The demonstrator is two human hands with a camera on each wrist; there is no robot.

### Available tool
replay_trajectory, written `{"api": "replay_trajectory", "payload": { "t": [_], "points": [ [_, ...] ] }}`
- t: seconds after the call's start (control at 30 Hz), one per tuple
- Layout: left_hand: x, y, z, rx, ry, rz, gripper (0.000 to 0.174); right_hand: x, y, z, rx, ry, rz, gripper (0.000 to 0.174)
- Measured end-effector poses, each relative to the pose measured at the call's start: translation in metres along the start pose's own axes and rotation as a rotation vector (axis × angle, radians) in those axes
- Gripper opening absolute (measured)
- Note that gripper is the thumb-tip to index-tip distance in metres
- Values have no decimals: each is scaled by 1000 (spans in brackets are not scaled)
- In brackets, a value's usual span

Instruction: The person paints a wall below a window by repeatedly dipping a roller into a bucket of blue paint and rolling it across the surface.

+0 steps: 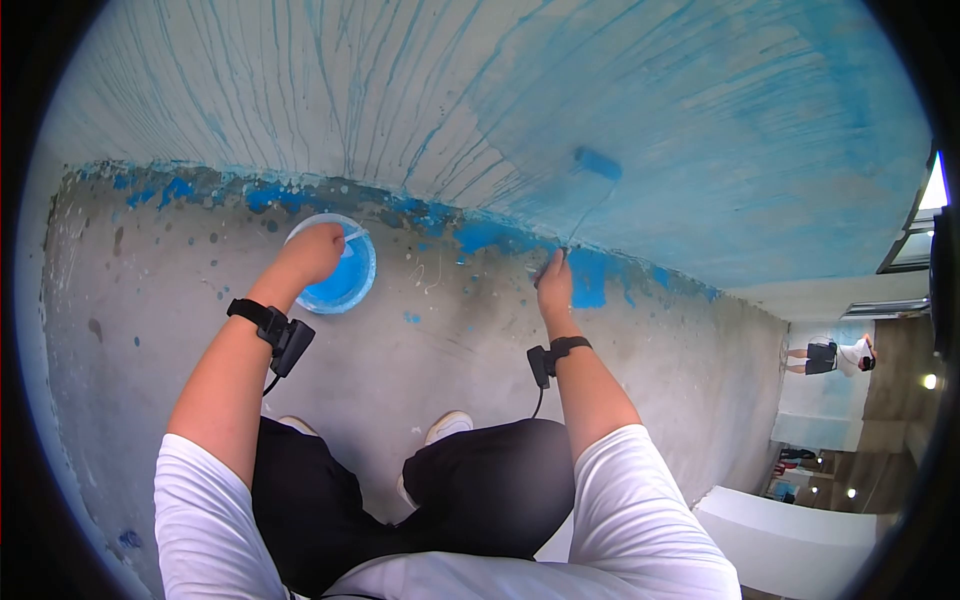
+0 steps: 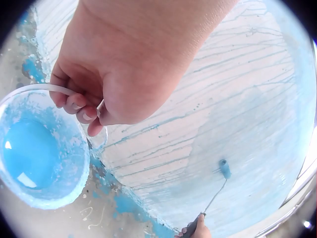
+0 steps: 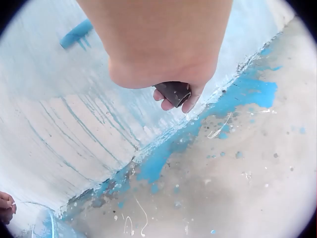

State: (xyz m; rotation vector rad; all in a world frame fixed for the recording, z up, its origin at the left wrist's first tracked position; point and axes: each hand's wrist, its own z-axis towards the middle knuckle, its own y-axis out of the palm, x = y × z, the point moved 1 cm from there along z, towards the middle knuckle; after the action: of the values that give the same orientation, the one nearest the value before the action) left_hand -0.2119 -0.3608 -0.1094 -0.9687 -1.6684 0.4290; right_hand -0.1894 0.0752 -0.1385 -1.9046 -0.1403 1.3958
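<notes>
My left hand (image 1: 316, 254) grips the white handle (image 2: 54, 88) of a bucket (image 1: 368, 283), fingers curled round it. Light blue paint (image 2: 30, 148) lies inside, and more is smeared up the bucket's inner wall. In my right hand (image 1: 555, 292) is the dark handle (image 3: 173, 92) of a paint roller, its end poking out below the palm in the right wrist view. The roller's blue sleeve (image 1: 598, 163) is against the wall (image 1: 700, 150), over a light blue painted area. A thin wire frame (image 2: 216, 195) joins sleeve and handle.
Blue drips run across the white part of the wall (image 1: 300, 90). Blue paint patches (image 1: 590, 280) mark the grey floor (image 1: 450, 330) along the wall's foot. My shoes (image 1: 448, 427) are on the floor below. Another person (image 1: 835, 356) stands far off at the right.
</notes>
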Motion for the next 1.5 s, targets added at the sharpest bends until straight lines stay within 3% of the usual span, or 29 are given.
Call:
{"api": "replay_trajectory", "payload": {
  "t": [0.07, 0.1, 0.17, 0.37, 0.47, 0.63, 0.8, 0.9, 1.07, 1.17, 1.27, 1.33, 1.47, 1.5],
  "points": [
    [-1, 1, 0, -6, -8, -3, 19, -14, -1, 2, 77, -138, 54, 45],
    [-2, 2, 0, -4, -4, 9, 19, -21, -1, 7, 76, -139, 55, 45],
    [-5, 3, 1, -1, -1, 22, 19, -56, -2, 12, 158, -185, 380, 45],
    [0, -2, -1, -56, -38, 16, 20, -140, -6, 15, 214, -238, 729, 49],
    [-2, -1, 0, -39, -18, 11, 20, -118, -1, 17, 190, -210, 571, 52],
    [2, -4, -2, -45, -11, 14, 20, -40, 44, -9, -11, -122, 242, 53],
    [-1, -1, -2, -26, -11, -10, 19, -82, 42, -6, -11, 50, 673, 52],
    [-6, 0, -1, -9, -5, -17, 18, -129, 30, -5, 41, 11, 905, 52],
    [0, -3, -3, -20, -12, 1, 18, -121, 49, -19, 19, 39, 802, 53],
    [1, -2, -2, -19, -9, -7, 19, -103, 74, -39, -121, 137, 660, 52],
    [0, -3, -3, -13, -9, -4, 18, -125, 74, -39, -170, 142, 857, 53],
    [0, -4, -3, -52, -33, 4, 19, -148, 55, -25, -42, 161, 1085, 54],
    [-4, -1, -2, -33, -3, 17, 19, -141, 50, -23, -51, 170, 1111, 52],
    [-3, -2, -2, -35, -10, 4, 19, -132, 63, -37, -103, 245, 1033, 52]
  ]
}}
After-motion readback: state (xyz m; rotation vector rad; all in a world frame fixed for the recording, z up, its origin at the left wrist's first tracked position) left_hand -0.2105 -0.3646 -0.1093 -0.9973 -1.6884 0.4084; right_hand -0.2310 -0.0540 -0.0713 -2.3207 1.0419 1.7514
